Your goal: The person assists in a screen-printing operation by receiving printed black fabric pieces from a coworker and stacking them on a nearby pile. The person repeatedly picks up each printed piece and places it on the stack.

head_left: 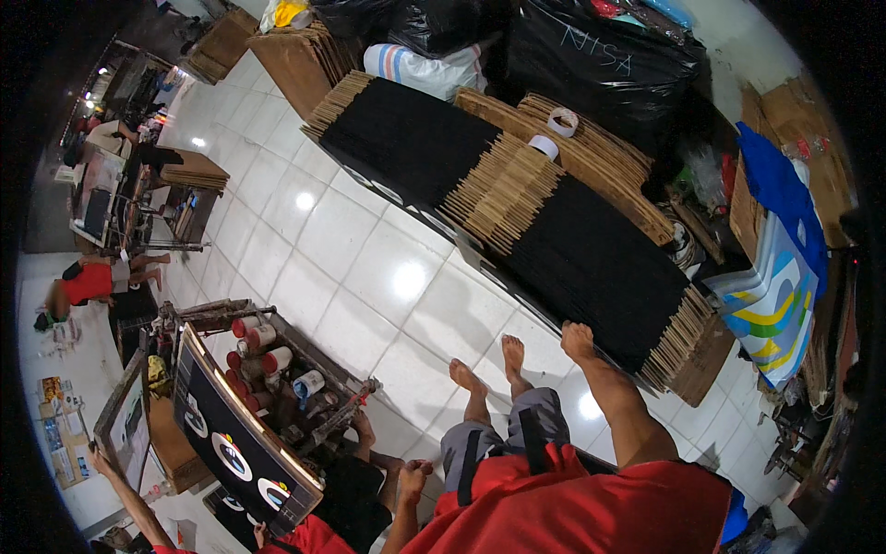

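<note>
My right hand (579, 342) is closed on the near edge of a black cloth panel (591, 277), at the right part of a long row of thin boards. Black fabric covers much of this row, and the bare wooden board ends (508, 194) stick up between and beside the black stretches. Close to my body on the left, my left hand (413, 475) has its fingers curled, apart from the row. Whether it holds anything small cannot be seen.
At lower left another person's arm (138, 503) reaches beside a framed black panel with printed cartoon eyes (231, 457). A rack of red-and-white pots (263, 346) stands nearby. Tape rolls (562, 122), black bags (600, 74) and cardboard (305, 55) line the far side.
</note>
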Motion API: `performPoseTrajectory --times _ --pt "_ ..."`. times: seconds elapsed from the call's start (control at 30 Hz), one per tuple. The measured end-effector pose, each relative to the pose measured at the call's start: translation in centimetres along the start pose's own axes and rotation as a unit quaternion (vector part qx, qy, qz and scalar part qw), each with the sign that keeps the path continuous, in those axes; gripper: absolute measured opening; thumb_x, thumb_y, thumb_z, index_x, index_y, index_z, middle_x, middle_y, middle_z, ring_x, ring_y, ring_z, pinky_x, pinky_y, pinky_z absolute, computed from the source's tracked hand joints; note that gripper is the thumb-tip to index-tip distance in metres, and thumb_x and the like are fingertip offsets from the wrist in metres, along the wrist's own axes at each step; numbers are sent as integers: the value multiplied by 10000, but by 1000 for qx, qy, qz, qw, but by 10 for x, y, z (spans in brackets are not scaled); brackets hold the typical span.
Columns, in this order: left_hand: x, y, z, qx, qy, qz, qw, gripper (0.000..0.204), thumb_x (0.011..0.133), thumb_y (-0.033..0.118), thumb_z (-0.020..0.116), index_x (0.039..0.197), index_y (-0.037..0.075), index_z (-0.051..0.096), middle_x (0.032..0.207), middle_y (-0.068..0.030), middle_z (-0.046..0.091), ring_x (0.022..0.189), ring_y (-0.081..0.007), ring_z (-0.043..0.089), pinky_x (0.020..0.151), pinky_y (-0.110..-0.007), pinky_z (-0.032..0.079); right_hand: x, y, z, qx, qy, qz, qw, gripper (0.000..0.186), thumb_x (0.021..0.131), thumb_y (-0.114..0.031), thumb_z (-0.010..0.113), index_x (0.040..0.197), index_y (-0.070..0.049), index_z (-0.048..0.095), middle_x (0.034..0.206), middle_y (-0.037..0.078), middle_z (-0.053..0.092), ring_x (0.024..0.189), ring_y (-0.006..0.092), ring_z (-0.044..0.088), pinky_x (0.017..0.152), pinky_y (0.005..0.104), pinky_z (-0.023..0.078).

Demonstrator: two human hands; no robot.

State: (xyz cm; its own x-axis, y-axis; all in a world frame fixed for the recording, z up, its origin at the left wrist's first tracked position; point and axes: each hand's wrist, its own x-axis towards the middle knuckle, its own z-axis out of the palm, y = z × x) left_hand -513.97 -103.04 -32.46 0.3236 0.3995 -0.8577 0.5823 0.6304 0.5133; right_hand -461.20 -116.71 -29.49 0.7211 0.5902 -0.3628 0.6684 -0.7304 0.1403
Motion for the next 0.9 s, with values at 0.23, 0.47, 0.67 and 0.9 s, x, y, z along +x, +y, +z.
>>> performPoseTrajectory --times 0.23,0.47,0.67,0.9 --pt "-12 10 0 -18 20 -25 999 222 801 174 665 879 -29 617 729 -46 622 575 -81 502 530 -227 382 12 14 -4 -7 32 15 999 194 805 -58 468 858 29 634 818 225 657 787 334 660 718 433 522" --pt "-18 -5 6 -64 17 -32 997 234 806 194 680 854 -27 619 737 -62 631 643 -122 566 584 -236 425 14 19 -10 -20 35 19 999 205 817 -74 476 921 40 611 782 217 655 746 329 662 692 417 528" --pt "-21 7 10 -22 36 -45 998 217 812 214 675 830 3 627 727 -48 630 638 -114 553 590 -249 424 13 21 -18 -23 14 34 999 223 865 -96 438 932 33 607 807 219 653 772 359 653 704 441 528" --pt "-20 21 14 -37 44 -23 998 223 816 206 666 861 -4 604 710 -39 611 637 -108 539 574 -244 412 15 23 -19 -41 18 3 999 210 852 -96 445 919 33 598 823 199 660 766 335 654 704 429 518"
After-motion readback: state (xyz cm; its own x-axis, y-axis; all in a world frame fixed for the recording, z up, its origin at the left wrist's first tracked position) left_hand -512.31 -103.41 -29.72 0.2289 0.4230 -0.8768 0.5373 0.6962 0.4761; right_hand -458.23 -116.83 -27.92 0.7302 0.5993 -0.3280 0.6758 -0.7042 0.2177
